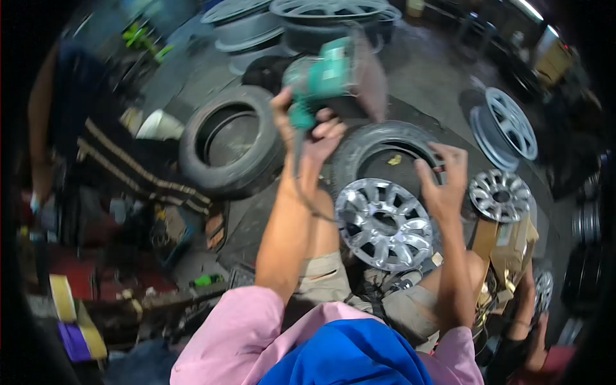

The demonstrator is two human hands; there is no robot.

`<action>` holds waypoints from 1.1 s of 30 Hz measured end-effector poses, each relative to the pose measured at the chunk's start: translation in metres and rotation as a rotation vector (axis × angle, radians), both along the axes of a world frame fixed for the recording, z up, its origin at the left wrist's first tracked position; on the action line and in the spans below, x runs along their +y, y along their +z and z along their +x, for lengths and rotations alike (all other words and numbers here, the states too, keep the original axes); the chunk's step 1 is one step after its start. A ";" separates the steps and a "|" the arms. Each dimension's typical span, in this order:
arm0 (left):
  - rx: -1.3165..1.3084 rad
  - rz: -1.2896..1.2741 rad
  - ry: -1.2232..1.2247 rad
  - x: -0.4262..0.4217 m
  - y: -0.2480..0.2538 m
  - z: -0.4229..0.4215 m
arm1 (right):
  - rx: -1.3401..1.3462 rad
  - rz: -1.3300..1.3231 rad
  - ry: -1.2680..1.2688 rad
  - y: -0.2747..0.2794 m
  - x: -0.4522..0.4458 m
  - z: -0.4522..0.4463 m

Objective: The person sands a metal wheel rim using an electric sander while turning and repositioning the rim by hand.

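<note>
My left hand [308, 125] is raised and wrapped around the handle of a green electric sander [330, 67]. The tool's flat pad faces right, slightly smeared by motion, and its cord [300, 173] hangs down past my wrist. In front of my knees, a shiny alloy wheel rim [384, 256] leans back against a tyre [353, 144] lying behind it. My right hand [444, 183] hovers over the right side of that tyre, fingers curved and apart, holding nothing. Whether its fingertips touch the tyre, I cannot tell.
A second tyre [192, 157] lies to the left. Grey rims [333, 8] are stacked at the back, and another rim [507, 131] stands at right. A smaller rim [500, 196] rests above a cardboard box [510, 250]. People are partly visible at both sides, including striped dark trousers [122, 154] at left.
</note>
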State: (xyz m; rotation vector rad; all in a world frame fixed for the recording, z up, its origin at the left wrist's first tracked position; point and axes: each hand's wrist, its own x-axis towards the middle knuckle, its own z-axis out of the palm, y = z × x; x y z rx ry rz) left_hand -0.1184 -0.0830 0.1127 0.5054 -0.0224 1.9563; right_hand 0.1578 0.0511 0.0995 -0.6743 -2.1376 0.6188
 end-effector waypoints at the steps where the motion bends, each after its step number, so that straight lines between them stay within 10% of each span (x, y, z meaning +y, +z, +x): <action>1: -0.020 0.035 -0.048 -0.002 0.002 0.003 | -0.009 -0.056 -0.019 -0.013 0.003 0.003; 33: 0.530 -0.429 -0.007 0.081 -0.018 0.059 | 0.314 -0.024 0.042 -0.045 0.006 0.013</action>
